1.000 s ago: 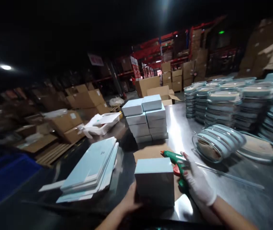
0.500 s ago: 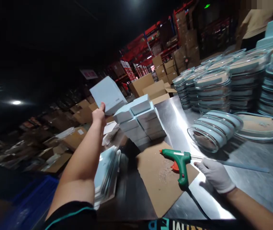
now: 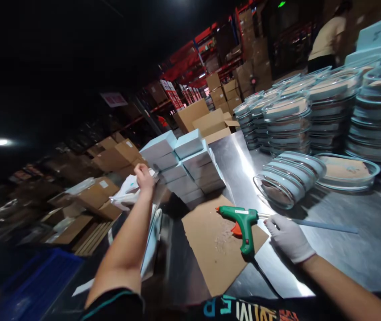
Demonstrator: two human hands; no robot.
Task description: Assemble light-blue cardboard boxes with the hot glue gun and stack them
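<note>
Dim warehouse behind: red racking (image 3: 187,53), cartons (image 3: 217,94) and, at upper right, a stooping person (image 3: 327,42) in a pale top. Work surface: metal table (image 3: 354,205), shiny, with strong glare in places. Boxes (image 3: 200,166): pale blue, stacked in two columns beyond the cardboard (image 3: 207,249), with an open carton (image 3: 210,120) farther back. Left hand (image 3: 144,178): bare, near the left side of the stack, in front of the white basket (image 3: 123,191); fingers loosely bent, nothing seen in the grasp. Below the left forearm, pale sheets (image 3: 152,243) in a pile, partly covered. Right hand (image 3: 289,238): white-gloved, at the rod (image 3: 327,226) just behind the glue gun (image 3: 242,218); impossible to tell from this view whether clenched on it or merely touching. Glue gun: green with red trigger, lying on its side on the cardboard, nozzle to the left, handle toward the near edge, cord (image 3: 266,278) running to lower right. On the cardboard, left of the handle, clear residue (image 3: 222,241). To the right, dishes (image 3: 287,118) in tall stacks, with a tilted row (image 3: 291,178) nearer and a flat dish (image 3: 344,171) beside it. At lower left, a blue crate (image 3: 39,285), blurred.
</note>
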